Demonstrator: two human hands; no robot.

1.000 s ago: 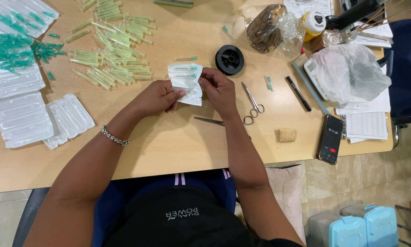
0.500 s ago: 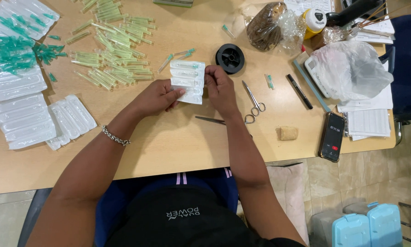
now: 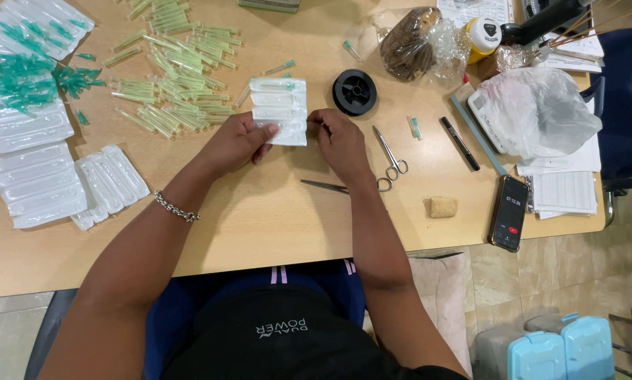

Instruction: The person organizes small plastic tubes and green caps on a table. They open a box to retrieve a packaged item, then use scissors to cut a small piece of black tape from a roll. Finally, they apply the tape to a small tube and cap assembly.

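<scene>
Both hands pinch a white strip of blister packs [image 3: 279,109] over the wooden table [image 3: 260,225]: the left hand [image 3: 235,143] grips its lower left edge, the right hand [image 3: 340,141] its lower right corner. Scissors [image 3: 390,158] lie just right of the right hand, a black spool [image 3: 355,92] sits beside the strip, and loose capped needles [image 3: 175,77] lie scattered to the left.

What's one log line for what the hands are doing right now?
left hand: holds blister strip | right hand: pinches strip's right edge | nearby: scissors, black spool | surface: wooden table
</scene>
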